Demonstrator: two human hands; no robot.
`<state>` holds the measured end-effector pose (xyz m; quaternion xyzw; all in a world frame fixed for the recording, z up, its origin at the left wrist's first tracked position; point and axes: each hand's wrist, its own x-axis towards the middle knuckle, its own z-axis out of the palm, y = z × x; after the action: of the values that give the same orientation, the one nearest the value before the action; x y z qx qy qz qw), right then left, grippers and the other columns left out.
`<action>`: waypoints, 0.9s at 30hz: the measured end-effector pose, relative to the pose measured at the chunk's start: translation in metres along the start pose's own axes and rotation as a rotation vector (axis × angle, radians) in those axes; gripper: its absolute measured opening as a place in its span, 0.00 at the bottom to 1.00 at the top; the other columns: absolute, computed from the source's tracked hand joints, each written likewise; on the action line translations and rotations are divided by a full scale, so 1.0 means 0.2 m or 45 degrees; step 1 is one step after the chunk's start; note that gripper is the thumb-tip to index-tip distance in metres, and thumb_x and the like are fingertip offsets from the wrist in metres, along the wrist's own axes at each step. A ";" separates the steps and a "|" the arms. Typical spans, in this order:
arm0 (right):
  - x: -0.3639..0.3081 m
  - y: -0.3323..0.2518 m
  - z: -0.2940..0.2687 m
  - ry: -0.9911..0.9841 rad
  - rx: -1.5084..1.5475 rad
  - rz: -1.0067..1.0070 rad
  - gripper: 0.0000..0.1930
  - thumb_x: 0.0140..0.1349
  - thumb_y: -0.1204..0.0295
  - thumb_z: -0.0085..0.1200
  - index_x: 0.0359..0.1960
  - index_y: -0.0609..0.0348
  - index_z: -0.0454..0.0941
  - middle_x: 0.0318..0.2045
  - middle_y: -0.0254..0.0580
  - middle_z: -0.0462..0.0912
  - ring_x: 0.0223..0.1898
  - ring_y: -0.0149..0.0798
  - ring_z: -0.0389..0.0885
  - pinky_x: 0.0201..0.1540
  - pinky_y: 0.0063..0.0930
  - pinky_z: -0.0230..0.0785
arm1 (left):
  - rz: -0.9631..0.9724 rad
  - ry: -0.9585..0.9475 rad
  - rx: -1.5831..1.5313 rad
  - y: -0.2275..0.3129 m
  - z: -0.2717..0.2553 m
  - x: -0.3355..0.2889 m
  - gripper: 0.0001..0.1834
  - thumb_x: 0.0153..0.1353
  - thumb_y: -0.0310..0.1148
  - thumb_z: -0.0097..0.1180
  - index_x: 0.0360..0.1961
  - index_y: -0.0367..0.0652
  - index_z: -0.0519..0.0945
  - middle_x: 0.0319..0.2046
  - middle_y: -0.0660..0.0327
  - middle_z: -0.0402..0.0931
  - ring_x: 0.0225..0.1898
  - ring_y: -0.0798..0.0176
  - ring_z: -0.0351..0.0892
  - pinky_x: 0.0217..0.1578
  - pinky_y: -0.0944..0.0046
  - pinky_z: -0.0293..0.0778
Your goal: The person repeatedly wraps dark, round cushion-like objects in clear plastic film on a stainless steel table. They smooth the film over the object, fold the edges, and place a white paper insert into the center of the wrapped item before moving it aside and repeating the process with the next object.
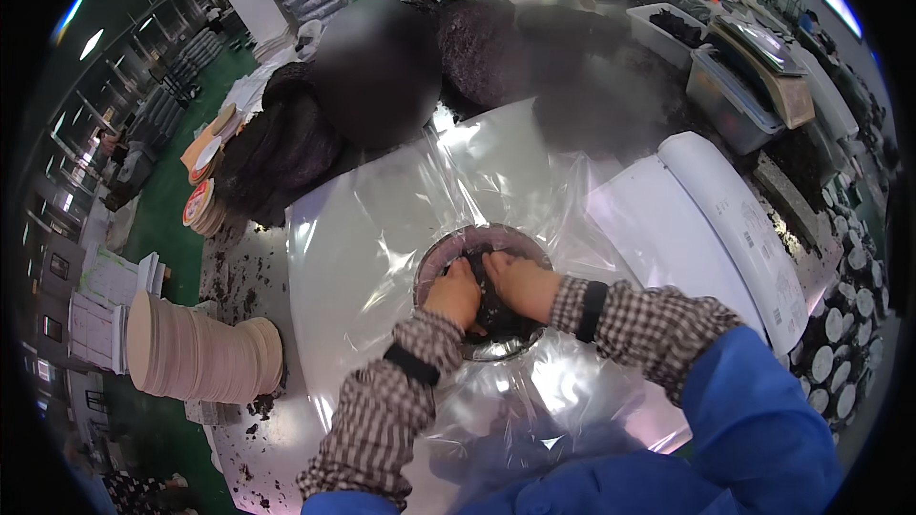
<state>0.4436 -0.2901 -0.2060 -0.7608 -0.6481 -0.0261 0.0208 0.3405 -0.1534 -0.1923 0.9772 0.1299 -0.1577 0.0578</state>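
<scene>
Both my hands reach into a round, shallow bowl-like mould (pixel 442 253) with a pale pinkish inner wall. Dark, flaky material that looks like dried seaweed (pixel 493 310) lies in the bottom. My left hand (pixel 454 296) presses down on the left side of it, thumb apart from the fingers. From the right, my right hand (pixel 520 283) lies on the same material with its fingers stretched forward. The fingertips of both are partly hidden in the mould. Clear plastic sheeting (pixel 367 219) spreads under and around the mould.
Large dark round cakes (pixel 277 157) are heaped at the back left. A stack of pale round discs (pixel 205 348) stands at the left table edge. White printed sheets (pixel 682 229) curl on the right. Plastic bins (pixel 730 100) stand back right; several small round pieces (pixel 840 324) lie beyond.
</scene>
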 end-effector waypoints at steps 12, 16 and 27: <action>-0.11 0.31 -0.36 0.814 0.533 0.157 0.35 0.52 0.64 0.65 0.61 0.62 0.68 0.60 0.54 0.71 0.56 0.54 0.73 0.57 0.39 0.67 | 0.112 0.341 -0.341 0.24 -0.11 -0.39 0.16 0.63 0.41 0.56 0.28 0.39 0.82 0.26 0.52 0.82 0.29 0.48 0.82 0.33 0.52 0.77; -0.49 0.77 -0.37 0.096 0.932 0.510 0.13 0.53 0.66 0.64 0.34 0.64 0.83 0.26 0.48 0.84 0.25 0.37 0.81 0.36 0.30 0.74 | 0.322 0.496 -1.213 0.20 -0.07 -0.51 0.11 0.62 0.38 0.60 0.38 0.43 0.85 0.19 0.58 0.80 0.21 0.60 0.83 0.24 0.63 0.77; -0.02 1.38 -0.05 0.386 -0.035 0.497 0.30 0.55 0.63 0.59 0.58 0.65 0.68 0.57 0.61 0.73 0.54 0.56 0.76 0.56 0.43 0.70 | 0.693 0.479 -0.084 0.35 -0.03 -0.58 0.26 0.45 0.38 0.64 0.49 0.48 0.78 0.33 0.65 0.69 0.35 0.63 0.73 0.34 0.64 0.71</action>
<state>0.7154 -0.3386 -0.1954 -0.8591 -0.4780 -0.1442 0.1124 0.2554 -0.2474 -0.1435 0.9856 -0.1225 0.0511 0.1043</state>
